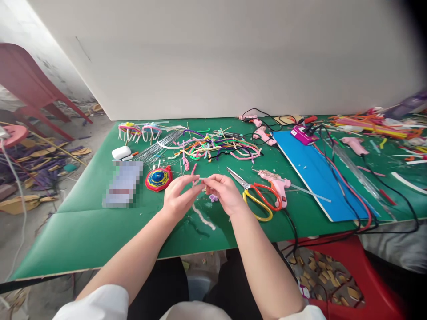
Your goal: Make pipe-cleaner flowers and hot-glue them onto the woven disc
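My left hand (180, 193) and my right hand (224, 191) meet above the green table, fingertips pinched together on a short pale strip (200, 179). Its kind is too small to tell, and fingers partly cover it. Below my right fingers a small purple flower (213, 198) shows. On the table under my hands lies a white fuzzy pipe cleaner (204, 218). Right of my right hand are scissors (256, 193) with orange and yellow handles, lying partly open, and a pink glue gun (275, 184) holding a clear glue stick.
Tangled coloured pipe cleaners (216, 146) lie beyond my hands. At left are a phone (123, 184), a white case (121, 153) and a red-rimmed octagonal piece (159, 178). A blue board (316, 178), a purple power strip (303, 134) and trailing black cables (336, 178) occupy the right.
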`<state>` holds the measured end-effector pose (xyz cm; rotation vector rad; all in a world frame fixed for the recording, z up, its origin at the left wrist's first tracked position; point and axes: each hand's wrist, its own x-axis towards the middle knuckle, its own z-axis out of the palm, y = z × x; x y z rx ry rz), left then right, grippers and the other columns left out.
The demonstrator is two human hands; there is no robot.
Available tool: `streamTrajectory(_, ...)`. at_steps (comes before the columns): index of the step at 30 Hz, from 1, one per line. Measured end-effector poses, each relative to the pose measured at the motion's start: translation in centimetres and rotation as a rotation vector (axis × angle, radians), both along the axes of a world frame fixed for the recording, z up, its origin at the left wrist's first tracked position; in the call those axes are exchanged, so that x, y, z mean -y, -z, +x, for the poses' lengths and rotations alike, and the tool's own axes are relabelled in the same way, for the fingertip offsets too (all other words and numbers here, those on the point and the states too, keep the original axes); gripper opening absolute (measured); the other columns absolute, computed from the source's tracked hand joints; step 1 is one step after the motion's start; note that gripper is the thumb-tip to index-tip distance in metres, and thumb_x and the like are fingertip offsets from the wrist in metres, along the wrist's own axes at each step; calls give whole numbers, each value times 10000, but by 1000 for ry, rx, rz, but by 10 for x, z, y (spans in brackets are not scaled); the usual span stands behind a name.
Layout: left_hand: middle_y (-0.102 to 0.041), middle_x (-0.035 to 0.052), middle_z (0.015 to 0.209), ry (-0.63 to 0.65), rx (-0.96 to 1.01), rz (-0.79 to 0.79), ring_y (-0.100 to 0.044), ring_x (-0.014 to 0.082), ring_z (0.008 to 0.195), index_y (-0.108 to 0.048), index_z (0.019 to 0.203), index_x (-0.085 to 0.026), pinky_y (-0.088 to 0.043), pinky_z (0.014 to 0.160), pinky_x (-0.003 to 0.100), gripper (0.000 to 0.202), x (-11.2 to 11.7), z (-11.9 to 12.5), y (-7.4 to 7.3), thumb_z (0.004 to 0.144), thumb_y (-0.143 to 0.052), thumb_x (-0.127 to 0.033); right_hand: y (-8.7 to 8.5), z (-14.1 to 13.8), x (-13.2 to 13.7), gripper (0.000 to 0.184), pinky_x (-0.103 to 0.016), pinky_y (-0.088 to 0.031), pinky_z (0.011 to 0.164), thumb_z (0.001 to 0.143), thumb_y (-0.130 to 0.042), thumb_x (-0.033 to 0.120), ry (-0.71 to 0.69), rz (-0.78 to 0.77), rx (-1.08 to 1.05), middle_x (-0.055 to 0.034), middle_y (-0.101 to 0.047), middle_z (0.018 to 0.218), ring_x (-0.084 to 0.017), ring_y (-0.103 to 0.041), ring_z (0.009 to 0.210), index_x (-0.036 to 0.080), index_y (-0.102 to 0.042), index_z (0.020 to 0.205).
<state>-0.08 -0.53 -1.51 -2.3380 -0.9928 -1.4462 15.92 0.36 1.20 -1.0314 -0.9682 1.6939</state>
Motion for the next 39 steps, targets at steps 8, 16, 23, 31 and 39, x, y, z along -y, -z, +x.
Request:
streamTrajectory(8,-664,68,1052,47,19,-69,-640,179,937,-672,972,-259,-524,814,316,175,3,1,-2,811,-614,-218,0,1,1,227,-232,-381,580,664,-702,400,-9,110,93,35,-551,565,-92,-471,566,188,-630,631)
streamTrajectory(16,-706,58,917,74,121,-129,-648,161,840,-630,872,-202,-529,775,312,100,4,10,-6,797,-588,-151,0,6,0,264,-240,-394,588,655,-709,447,-50,203,211,30,-575,609,-101,-489,593,192,-639,661)
streamTrajectory(23,-701,44,835,45,309,-317,-645,136,781,-615,820,-181,-522,733,276,67,8,16,-12,811,-571,-132,2,3,0,267,-242,-371,566,670,-701,451,-19,232,246,31,-570,600,-104,-483,587,190,-648,696)
streamTrajectory(31,-670,45,846,110,577,-756,-626,152,819,-607,829,-176,-512,787,280,132,9,16,-8,834,-570,-302,5,3,0,232,-232,-365,562,722,-675,422,4,274,243,32,-571,624,-98,-482,591,193,-649,747)
streamTrajectory(39,-653,42,847,197,484,-593,-625,144,806,-617,857,-172,-531,736,273,151,2,14,-2,744,-694,-236,7,2,-1,222,-238,-417,599,709,-689,404,67,285,241,5,-645,690,-112,-554,633,189,-656,756)
